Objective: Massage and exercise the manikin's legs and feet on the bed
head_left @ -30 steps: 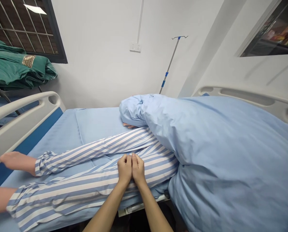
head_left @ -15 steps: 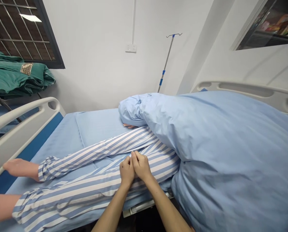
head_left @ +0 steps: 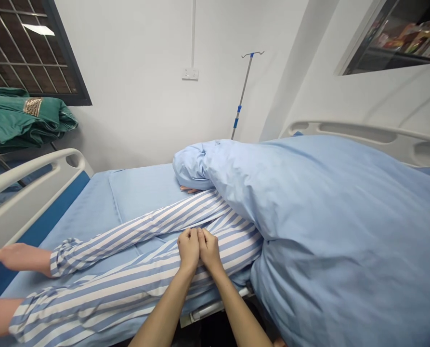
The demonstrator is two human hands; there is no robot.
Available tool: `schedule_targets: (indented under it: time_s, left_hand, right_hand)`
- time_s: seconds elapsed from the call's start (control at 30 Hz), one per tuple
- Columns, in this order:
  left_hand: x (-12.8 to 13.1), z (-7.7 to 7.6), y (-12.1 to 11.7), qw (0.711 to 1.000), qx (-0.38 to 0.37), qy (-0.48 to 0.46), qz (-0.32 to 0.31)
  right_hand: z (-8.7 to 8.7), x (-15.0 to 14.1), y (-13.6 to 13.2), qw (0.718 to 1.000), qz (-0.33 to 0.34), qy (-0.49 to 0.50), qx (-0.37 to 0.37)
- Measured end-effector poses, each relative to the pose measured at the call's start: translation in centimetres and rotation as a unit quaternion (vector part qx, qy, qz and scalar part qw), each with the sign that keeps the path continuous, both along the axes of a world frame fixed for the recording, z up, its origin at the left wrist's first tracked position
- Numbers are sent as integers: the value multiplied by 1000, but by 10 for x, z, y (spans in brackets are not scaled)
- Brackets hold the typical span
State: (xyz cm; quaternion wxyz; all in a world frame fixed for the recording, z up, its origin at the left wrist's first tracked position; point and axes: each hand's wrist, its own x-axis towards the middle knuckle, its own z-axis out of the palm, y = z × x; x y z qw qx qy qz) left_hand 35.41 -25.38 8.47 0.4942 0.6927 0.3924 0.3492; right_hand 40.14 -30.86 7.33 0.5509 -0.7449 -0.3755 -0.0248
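Note:
A person lies on a hospital bed in blue-and-white striped trousers, their legs running to the left. My left hand [head_left: 188, 249] and my right hand [head_left: 209, 250] sit side by side, fingers curled onto the nearer trouser leg [head_left: 128, 284]. Both bare feet [head_left: 23, 258] lie at the left, the lower one cut off by the frame edge. A pale blue quilt [head_left: 326, 217] covers the person's upper body and hides the head. A patient's fingers [head_left: 189, 189] poke out from under the quilt's edge, well beyond my hands.
White bed rails [head_left: 27, 193] stand on both sides, and a blue sheet [head_left: 142, 193] covers the mattress. Behind the bed are an IV pole [head_left: 242, 96] and a wall socket [head_left: 190, 73]. Green folded cloth [head_left: 23, 120] lies on a rack at the left.
My right hand has slid back beside my left, no longer reaching over it as half a second ago. The view has swung slightly, shifting the room to the left.

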Motion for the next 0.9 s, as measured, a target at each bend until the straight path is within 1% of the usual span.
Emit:
schedule_targets:
  time_s: [0.07,0.17,0.27,0.37,0.5,0.57,0.63,0.77,0.9]
  left_hand:
    - [4,-1,-4,1000,8,-6,-4]
    - [5,-6,-11,998,55,39,-9]
    - [2,-9,-13,993,94,70,-15]
    - [1,-10,-12,992,101,71,-24]
    - [1,-10,-11,990,103,92,-29]
    - [1,-10,-12,989,105,102,-33]
    - [1,-10,-14,988,110,107,-34]
    - [1,-10,-15,987,118,107,-36]
    - [0,-11,-15,988,105,107,-39]
  right_hand:
    - [-2,3,-1,999,2,33,30]
    - [-5,5,-1,995,2,80,62]
    - [-5,6,-1,993,2,96,72]
    - [3,6,-2,997,4,67,40]
    - [21,9,-10,999,18,-14,-27]
    - [24,13,-14,998,25,-33,-40]
    - [21,17,-16,998,22,-39,-47]
    - [7,22,-16,997,-9,-47,-59]
    - [1,23,-16,999,-25,-23,-33]
